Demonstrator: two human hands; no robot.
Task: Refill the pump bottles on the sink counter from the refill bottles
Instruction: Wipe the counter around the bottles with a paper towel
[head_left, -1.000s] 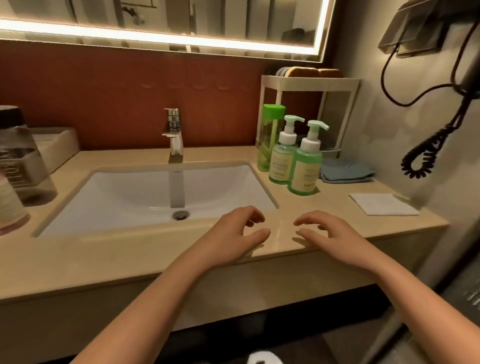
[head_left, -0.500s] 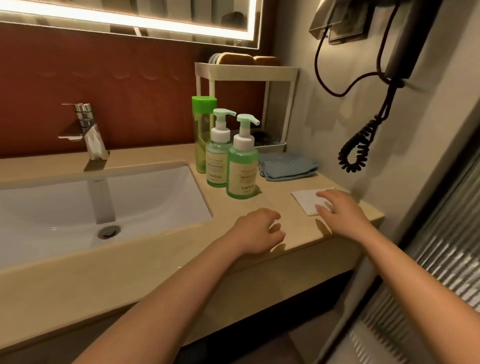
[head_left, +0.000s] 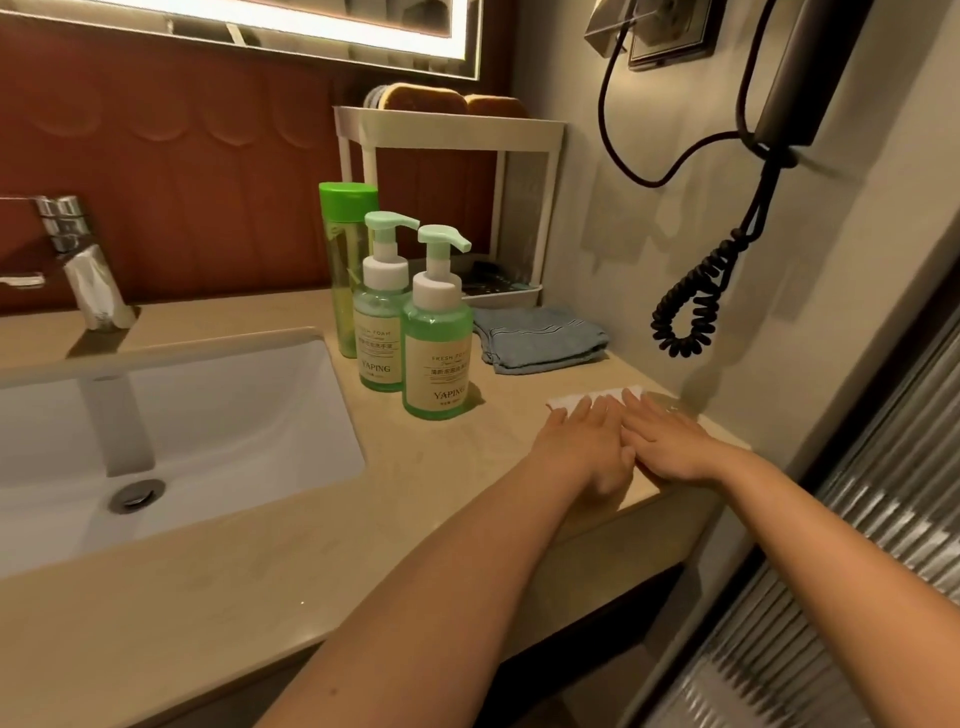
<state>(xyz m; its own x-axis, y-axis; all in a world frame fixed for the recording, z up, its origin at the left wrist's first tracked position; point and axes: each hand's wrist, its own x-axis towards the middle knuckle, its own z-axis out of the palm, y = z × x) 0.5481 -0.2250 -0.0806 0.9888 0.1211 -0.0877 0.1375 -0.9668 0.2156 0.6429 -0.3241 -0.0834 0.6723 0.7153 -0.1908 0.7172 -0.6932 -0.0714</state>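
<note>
head view, and both hands are now down on the white cloth at the right end of the table. a second ago they sat at the front edge by the sink, then the right hand went out to the cloth alone. now the left hand has joined it, the two side by side and touching. both hands lie released, fingers straight and flat, pressing the cloth and grasping nothing.

the front pump bottle and the rear pump bottle stand upright just beside each other, near the sink's right corner and left of the hands. their pump heads are on and they haven't shifted. a tall green-capped bottle stands right behind them, and whether that's a refill bottle i can't tell. a folded blue towel lies beyond the cloth, under the white rack.

so what does it mean? looks like preparation: the cloth gets attention first, perhaps for catching drips, and no refilling has started. next move, i'd guess, is lifting or spreading that cloth, then unscrewing a pump.
</note>
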